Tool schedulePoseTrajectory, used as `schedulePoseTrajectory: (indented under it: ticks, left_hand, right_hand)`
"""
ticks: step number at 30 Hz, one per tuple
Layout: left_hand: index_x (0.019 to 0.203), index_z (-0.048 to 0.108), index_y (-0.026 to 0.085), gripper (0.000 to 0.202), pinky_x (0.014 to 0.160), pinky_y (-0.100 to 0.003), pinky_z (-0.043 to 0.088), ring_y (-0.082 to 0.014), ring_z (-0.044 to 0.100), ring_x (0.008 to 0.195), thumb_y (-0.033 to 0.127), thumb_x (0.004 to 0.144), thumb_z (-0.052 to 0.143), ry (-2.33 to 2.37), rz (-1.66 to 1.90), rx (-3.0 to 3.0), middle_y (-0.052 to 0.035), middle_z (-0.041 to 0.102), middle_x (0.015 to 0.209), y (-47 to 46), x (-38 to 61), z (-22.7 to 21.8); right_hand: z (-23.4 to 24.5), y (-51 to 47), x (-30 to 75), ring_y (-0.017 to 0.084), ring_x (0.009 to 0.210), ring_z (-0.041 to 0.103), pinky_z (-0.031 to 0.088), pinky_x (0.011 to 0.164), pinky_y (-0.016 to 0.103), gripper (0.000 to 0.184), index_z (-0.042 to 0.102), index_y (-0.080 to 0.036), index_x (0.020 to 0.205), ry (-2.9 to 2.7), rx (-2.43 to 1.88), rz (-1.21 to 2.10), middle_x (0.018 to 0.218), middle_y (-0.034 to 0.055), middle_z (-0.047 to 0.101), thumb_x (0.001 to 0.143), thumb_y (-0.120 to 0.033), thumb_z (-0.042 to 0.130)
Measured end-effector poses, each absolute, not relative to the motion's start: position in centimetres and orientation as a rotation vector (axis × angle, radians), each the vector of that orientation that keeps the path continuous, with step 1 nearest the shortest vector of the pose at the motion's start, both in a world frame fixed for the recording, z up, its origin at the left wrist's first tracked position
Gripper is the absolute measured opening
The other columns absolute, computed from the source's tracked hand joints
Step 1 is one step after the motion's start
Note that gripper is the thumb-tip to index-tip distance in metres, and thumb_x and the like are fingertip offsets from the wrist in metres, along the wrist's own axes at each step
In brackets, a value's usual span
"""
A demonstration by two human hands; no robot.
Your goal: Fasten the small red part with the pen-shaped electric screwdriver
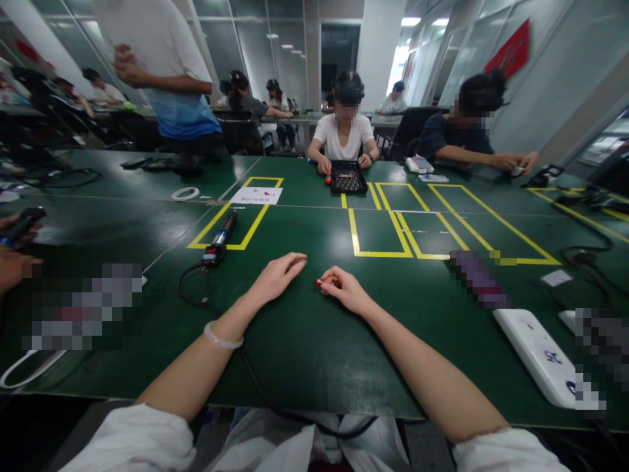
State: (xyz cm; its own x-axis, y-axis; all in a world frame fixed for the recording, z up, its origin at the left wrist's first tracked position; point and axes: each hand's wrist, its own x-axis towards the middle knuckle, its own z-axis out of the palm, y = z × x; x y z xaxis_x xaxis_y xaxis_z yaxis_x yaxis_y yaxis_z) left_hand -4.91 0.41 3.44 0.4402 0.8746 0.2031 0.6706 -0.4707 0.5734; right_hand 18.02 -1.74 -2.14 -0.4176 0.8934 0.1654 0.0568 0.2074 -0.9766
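Note:
My right hand (345, 292) is over the green table, with thumb and fingers pinched on a small red and white piece (318, 283). The piece is too small to name exactly. My left hand (281, 276) is just to the left of it, holding nothing. Its fingers are stretched out and the thumb lies near them. A gap separates the two hands. Beyond my left hand, a dark cylindrical tool (225, 229), like an electric screwdriver, lies on the table with a black cable (184, 288) attached.
Yellow tape outlines (383, 254) mark the green table (314, 347). Across it, a person handles a black tray (348, 177) of small parts. A printed sheet (258, 195) and a white ring (185, 193) lie farther back. On the right are a white power bank (535, 354) and a blurred phone (479, 278).

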Motion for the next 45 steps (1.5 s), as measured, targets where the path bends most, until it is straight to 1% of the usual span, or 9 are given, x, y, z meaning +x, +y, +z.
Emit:
schedulePoseTrajectory:
  ticks: [2, 5, 8, 12, 19, 24, 29, 37, 45]
  left_hand:
    - [0.131, 0.051, 0.019, 0.046, 0.106, -0.041, 0.038, -0.0276, 0.048, 0.127, 0.043, 0.093, 0.044, 1.686, 0.743, 2.373, -0.0121, 0.052, 0.137, 2.2, -7.9, 3.5]
    - [0.139, 0.042, 0.012, 0.062, 0.105, -0.053, 0.035, -0.0395, 0.037, 0.134, 0.041, 0.086, 0.056, 2.285, 0.662, 2.221, -0.0210, 0.033, 0.150, 4.6, -13.6, 3.3]
    - [0.135, 0.044, 0.011, 0.069, 0.097, -0.055, 0.042, -0.0444, 0.042, 0.129, 0.044, 0.079, 0.066, 2.479, 0.450, 1.979, -0.0256, 0.037, 0.145, 6.1, -19.2, 2.7]
    - [0.126, 0.053, 0.012, 0.058, 0.089, -0.046, 0.048, -0.0375, 0.057, 0.113, 0.040, 0.077, 0.068, 2.404, 0.263, 1.923, -0.0218, 0.056, 0.128, 7.2, -23.3, 2.0]
    - [0.129, 0.054, 0.014, 0.064, 0.081, -0.046, 0.051, -0.0349, 0.062, 0.102, 0.043, 0.074, 0.069, 2.398, 0.297, 1.933, -0.0211, 0.062, 0.119, 7.6, -22.8, 2.1]
    - [0.130, 0.053, 0.012, 0.067, 0.088, -0.042, 0.048, -0.0325, 0.060, 0.105, 0.044, 0.073, 0.067, 2.354, 0.284, 2.082, -0.0191, 0.061, 0.119, 6.7, -19.3, 1.8]
    - [0.134, 0.050, 0.012, 0.069, 0.099, -0.039, 0.042, -0.0308, 0.053, 0.115, 0.043, 0.075, 0.065, 2.125, 0.314, 2.300, -0.0163, 0.057, 0.125, 5.0, -13.8, 1.2]
    - [0.137, 0.044, 0.017, 0.065, 0.092, -0.039, 0.046, -0.0289, 0.051, 0.110, 0.038, 0.079, 0.061, 1.714, 0.402, 2.534, -0.0137, 0.052, 0.125, -0.1, -4.6, 1.7]
    - [0.138, 0.042, 0.022, 0.064, 0.093, -0.040, 0.046, -0.0285, 0.048, 0.113, 0.032, 0.078, 0.061, 1.523, 0.450, 2.564, -0.0119, 0.051, 0.125, -2.8, -1.4, 1.6]
  right_hand:
    - [-2.0, -1.8, 18.0, 0.012, 0.064, 0.057, 0.043, 0.062, 0.024, 0.029, 0.055, -0.017, 0.094, -1.701, -0.926, 1.295, 0.076, 0.0011, 0.064, 0.084, -0.043, 0.064]
    - [-1.9, -1.9, 17.9, 0.012, 0.065, 0.056, 0.043, 0.062, 0.024, 0.028, 0.055, -0.017, 0.094, -1.729, -0.943, 1.277, 0.077, 0.0013, 0.064, 0.083, -0.041, 0.065]
    - [-1.8, -1.9, 18.0, 0.011, 0.065, 0.055, 0.043, 0.063, 0.024, 0.027, 0.055, -0.017, 0.094, -1.736, -0.951, 1.276, 0.077, 0.0010, 0.064, 0.083, -0.039, 0.065]
    - [-1.9, -1.9, 17.9, 0.010, 0.064, 0.054, 0.042, 0.063, 0.024, 0.025, 0.056, -0.017, 0.093, -1.726, -0.949, 1.279, 0.078, 0.0005, 0.062, 0.082, -0.037, 0.065]
    - [-1.4, -2.1, 18.0, 0.010, 0.063, 0.053, 0.042, 0.062, 0.023, 0.026, 0.056, -0.017, 0.091, -1.738, -0.966, 1.282, 0.076, -0.0006, 0.061, 0.081, -0.039, 0.066]
    - [-1.2, -2.3, 17.9, 0.010, 0.063, 0.050, 0.041, 0.061, 0.023, 0.025, 0.057, -0.017, 0.091, -1.744, -0.969, 1.242, 0.075, -0.0011, 0.059, 0.082, -0.038, 0.065]
    - [-1.3, -2.3, 17.9, 0.010, 0.063, 0.049, 0.041, 0.061, 0.023, 0.027, 0.058, -0.017, 0.091, -1.747, -0.995, 1.184, 0.074, -0.0014, 0.057, 0.083, -0.042, 0.064]
    - [-1.3, -2.4, 17.9, 0.011, 0.060, 0.048, 0.040, 0.058, 0.023, 0.021, 0.056, -0.018, 0.090, -1.799, -1.044, 1.023, 0.071, -0.0026, 0.055, 0.084, -0.037, 0.062]
    - [-2.0, -2.0, 17.8, 0.012, 0.062, 0.053, 0.042, 0.062, 0.024, 0.010, 0.053, -0.020, 0.087, -1.953, -1.138, 0.856, 0.071, -0.0027, 0.058, 0.083, -0.025, 0.062]
